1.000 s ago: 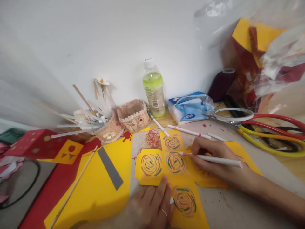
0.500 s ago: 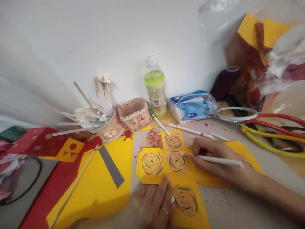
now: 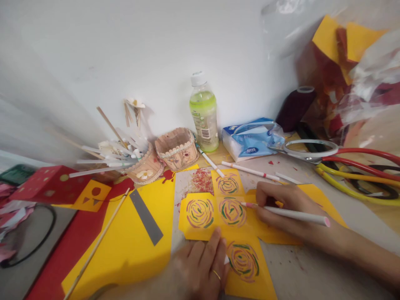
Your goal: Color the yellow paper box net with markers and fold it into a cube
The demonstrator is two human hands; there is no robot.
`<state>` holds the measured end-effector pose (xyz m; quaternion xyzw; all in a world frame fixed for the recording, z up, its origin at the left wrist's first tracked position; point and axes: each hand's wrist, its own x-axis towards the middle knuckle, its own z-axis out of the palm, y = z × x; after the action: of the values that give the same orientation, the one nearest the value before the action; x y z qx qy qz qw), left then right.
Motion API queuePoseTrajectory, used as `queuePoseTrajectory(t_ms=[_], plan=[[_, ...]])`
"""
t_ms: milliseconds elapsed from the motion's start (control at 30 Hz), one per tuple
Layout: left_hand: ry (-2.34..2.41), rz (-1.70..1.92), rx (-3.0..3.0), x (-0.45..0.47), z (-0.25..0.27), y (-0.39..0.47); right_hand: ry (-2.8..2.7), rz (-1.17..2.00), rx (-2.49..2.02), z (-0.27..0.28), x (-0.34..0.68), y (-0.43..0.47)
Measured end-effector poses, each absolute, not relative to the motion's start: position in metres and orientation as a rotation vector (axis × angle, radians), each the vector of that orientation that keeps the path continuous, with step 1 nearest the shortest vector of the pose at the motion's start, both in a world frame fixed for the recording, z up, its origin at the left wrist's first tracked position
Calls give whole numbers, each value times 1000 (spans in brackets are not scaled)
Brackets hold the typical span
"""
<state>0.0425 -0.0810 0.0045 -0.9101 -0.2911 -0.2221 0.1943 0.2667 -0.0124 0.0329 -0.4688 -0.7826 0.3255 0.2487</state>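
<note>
My right hand [image 3: 281,208] grips a white felt-tip pen [image 3: 296,216] with a pink end. Its tip is at the right edge of a swirl drawn on a cross-shaped yellow paper cut-out [image 3: 251,231]. Swirls of pink, red and green strokes mark several of the cut-out's panels. My left hand [image 3: 203,264], wearing a ring, rests on the lower left of the cut-out, fingertips pressed to the paper. A small white piece [image 3: 226,260], apparently a pen cap, sticks out from under its fingers; most of it is hidden.
A yellow sheet [image 3: 140,262] bears a grey strip [image 3: 146,217] and a thin stick [image 3: 96,246]. Behind stand two small baskets [image 3: 176,155], a bottle [image 3: 203,121] and a tissue pack [image 3: 250,139]. Loose pens [image 3: 250,170] and large scissors [image 3: 359,155] lie towards the right.
My right hand has shifted slightly to the right, and the pen's tip has moved from the top of the swirl to its right edge. My left hand stays in place.
</note>
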Motion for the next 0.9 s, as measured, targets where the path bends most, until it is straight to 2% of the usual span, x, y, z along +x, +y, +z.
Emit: queuePoseTrajectory(t_ms=[300, 400, 533, 667, 767, 900], plan=[[-824, -653, -2534, 44, 4, -80, -2086, 970, -1326, 35, 268, -16], [-820, -645, -2548, 44, 4, -80, -1854, 1001, -1357, 39, 276, -15], [-843, -665, -2541, 44, 4, -81, -1421, 829, -1406, 52, 292, -12], [-868, -659, -2512, 43, 4, -82, -1247, 837, -1438, 63, 299, -14], [-879, -631, -2504, 44, 5, -84, -1317, 889, -1366, 61, 291, -16], [-873, -642, -2508, 44, 5, -84, -1678, 1084, -1274, 44, 272, -17]])
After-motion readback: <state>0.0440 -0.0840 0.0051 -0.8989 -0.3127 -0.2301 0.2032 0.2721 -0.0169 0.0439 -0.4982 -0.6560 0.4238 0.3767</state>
